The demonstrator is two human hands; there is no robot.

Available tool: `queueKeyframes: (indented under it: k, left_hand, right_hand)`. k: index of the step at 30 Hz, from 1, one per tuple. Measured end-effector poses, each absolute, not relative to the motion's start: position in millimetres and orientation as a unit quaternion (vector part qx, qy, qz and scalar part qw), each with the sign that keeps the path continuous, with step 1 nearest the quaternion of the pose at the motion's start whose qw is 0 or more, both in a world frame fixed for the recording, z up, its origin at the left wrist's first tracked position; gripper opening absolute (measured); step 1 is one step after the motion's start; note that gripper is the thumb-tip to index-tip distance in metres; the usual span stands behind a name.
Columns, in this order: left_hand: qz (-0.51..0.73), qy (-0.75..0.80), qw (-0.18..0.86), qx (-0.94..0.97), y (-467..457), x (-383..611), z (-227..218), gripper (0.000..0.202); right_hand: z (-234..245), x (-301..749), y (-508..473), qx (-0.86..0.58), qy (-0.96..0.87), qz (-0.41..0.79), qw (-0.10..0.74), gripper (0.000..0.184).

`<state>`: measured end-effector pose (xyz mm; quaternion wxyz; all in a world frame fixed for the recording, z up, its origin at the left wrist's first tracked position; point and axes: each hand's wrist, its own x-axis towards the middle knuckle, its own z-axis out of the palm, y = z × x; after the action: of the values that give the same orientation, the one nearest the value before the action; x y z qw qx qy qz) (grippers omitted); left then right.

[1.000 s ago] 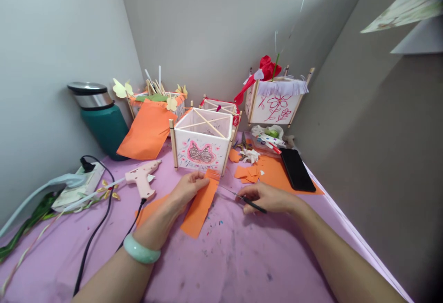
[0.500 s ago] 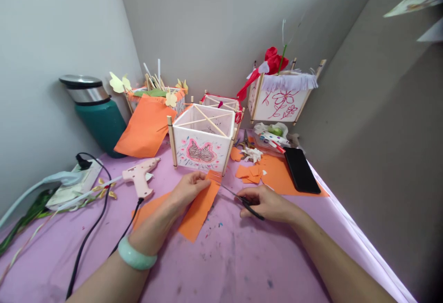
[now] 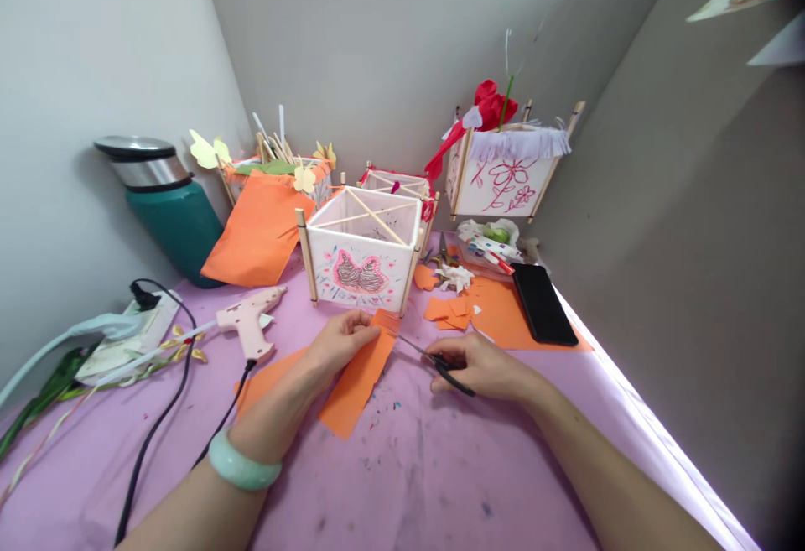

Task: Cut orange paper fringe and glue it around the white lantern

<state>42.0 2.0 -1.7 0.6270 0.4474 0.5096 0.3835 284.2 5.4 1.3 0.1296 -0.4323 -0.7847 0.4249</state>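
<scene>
Head view: our left hand lies flat on an orange paper strip, fingers together, pinning it to the lilac cloth without gripping. Our right hand is closed around black-handled scissors. Its fingers hide the pivot and finger loops, and we can't tell how far the blades are apart. The blade tips sit just beside the strip's right edge, near its fringed top end; contact is hard to make out. Against the previous frame, the whole scene sits slightly further left in view, while hands and strip keep about the same relation. The strip lies between the hands, just in front of a paper lantern. A jade bangle circles our left wrist.
</scene>
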Motion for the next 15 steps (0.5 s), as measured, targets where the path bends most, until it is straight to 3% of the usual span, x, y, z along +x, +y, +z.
queueKeyframes:
  k: [15]
  left_hand:
    - [0.378,0.516,0.614,0.463,3.0,41.4,-5.2,0.029]
  right_hand:
    - [4.1,282.6,4.8,-0.434,-0.785,0.422,0.129,0.035]
